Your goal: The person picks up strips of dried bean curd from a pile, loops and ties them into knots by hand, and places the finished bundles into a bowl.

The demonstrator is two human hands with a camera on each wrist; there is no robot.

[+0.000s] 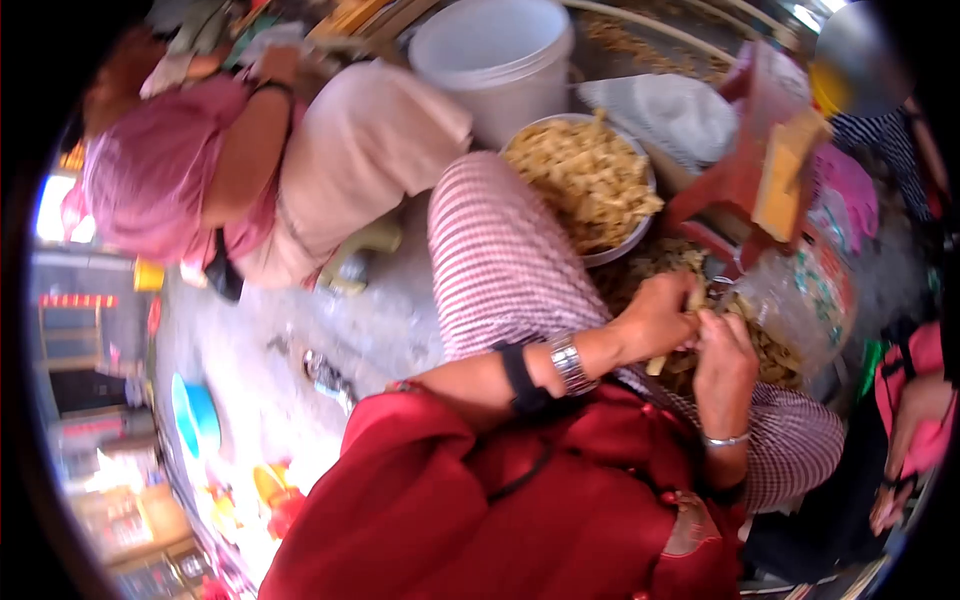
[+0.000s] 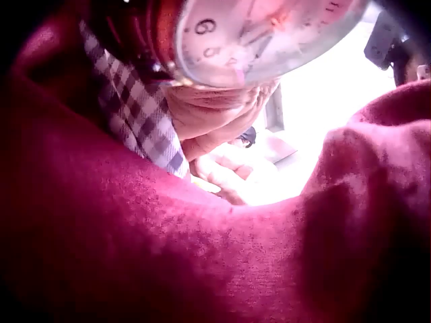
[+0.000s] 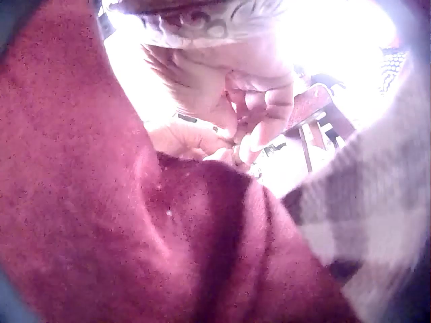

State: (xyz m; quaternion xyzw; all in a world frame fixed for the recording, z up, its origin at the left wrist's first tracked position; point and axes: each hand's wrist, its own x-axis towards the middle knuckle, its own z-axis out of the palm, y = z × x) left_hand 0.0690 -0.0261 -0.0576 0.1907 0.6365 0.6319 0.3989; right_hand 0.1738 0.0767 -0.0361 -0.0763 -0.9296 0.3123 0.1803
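Observation:
Both hands meet over the lap in the head view. My left hand (image 1: 655,318), with a metal watch (image 1: 570,363) at its wrist, grips a pale yellow, stick-like piece (image 1: 657,365) whose end shows below the fingers. Close against it, my right hand (image 1: 727,362), wearing a silver bracelet, pinches at the same spot with curled fingers. Fingertips hide most of the piece, and its exact kind cannot be told. Under the hands lies a heap of yellowish-brown scraps (image 1: 775,355). The right wrist view shows the right fingertips (image 3: 254,138) meeting the left hand's fingers.
A metal basin (image 1: 650,215) full of pale yellow pieces (image 1: 580,180) stands beyond the knee. Behind it is a white bucket (image 1: 490,60). A red wooden stool (image 1: 715,205) stands right of the basin, near a clear plastic bag (image 1: 790,290). Another person (image 1: 180,170) sits at left.

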